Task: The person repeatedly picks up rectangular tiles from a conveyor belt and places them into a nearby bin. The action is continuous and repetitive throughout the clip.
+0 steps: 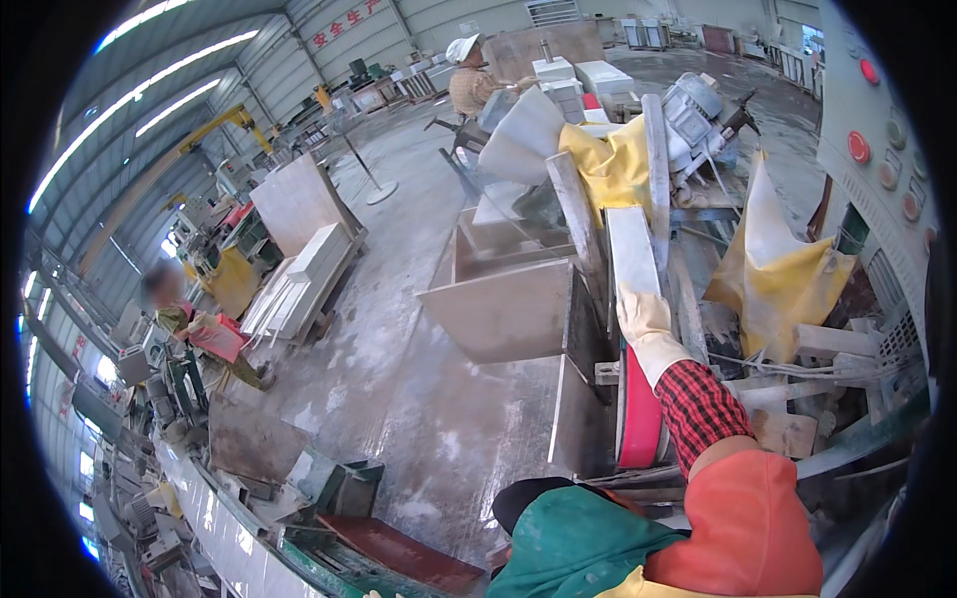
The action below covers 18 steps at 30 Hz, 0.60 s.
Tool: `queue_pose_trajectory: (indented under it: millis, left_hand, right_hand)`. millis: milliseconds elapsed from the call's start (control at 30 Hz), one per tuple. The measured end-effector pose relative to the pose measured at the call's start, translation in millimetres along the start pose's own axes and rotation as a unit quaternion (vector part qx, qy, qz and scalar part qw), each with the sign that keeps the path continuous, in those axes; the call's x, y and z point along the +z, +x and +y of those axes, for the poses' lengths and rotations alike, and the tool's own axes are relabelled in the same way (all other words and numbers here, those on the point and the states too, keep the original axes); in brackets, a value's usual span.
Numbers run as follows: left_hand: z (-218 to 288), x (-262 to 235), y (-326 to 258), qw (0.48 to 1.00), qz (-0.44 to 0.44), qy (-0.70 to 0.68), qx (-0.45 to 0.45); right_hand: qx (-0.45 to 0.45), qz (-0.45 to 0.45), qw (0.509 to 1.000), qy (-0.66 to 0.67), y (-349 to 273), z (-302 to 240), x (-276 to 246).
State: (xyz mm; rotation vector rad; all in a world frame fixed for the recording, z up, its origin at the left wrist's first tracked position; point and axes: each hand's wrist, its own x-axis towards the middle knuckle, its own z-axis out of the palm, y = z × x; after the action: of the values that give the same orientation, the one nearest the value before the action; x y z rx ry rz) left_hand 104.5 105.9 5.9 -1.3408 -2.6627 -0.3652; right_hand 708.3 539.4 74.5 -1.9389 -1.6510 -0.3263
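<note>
My right hand (pixel 646 324), in a cream glove with a red-and-black checked cuff, grips the near end of a long white slab (pixel 630 249). The slab lies lengthwise on a narrow machine with a red belt (pixel 640 414). Its far end reaches a yellow hanging sheet (pixel 610 164), which hides what lies beyond. An orange sleeve cover (pixel 748 518) wraps my right upper arm. My left hand is not visible; green cloth (pixel 573 538) fills the lower middle.
Left of the belt stand upright grey panels (pixel 508 309). A control panel (pixel 877 130) with red buttons rises at right, near another yellow sheet (pixel 788 279). One person (pixel 184 329) is at far left, another (pixel 474 85) at the back. Pale slabs (pixel 309 269) rest on a rack.
</note>
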Motion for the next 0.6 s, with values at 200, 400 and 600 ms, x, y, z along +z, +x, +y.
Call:
queue_pose_trajectory:
  millis: [200, 400, 600]
  left_hand:
    - [10.0, -13.9, -5.0, 1.000, -0.016, -0.012, -0.021]
    - [-8.3, 3.7, -5.7, 1.000, -0.024, 0.004, -0.011]
    - [0.6, -3.3, -4.5, 1.000, -0.009, -0.008, -0.004]
  right_hand:
    - [-0.015, -0.004, 1.000, -0.022, -9.7, -9.5, 12.1]
    - [-0.031, 0.009, 0.998, -0.048, -6.6, -0.1, 19.8]
    - [-0.013, 0.005, 1.000, -0.003, 9.4, 4.2, 14.9]
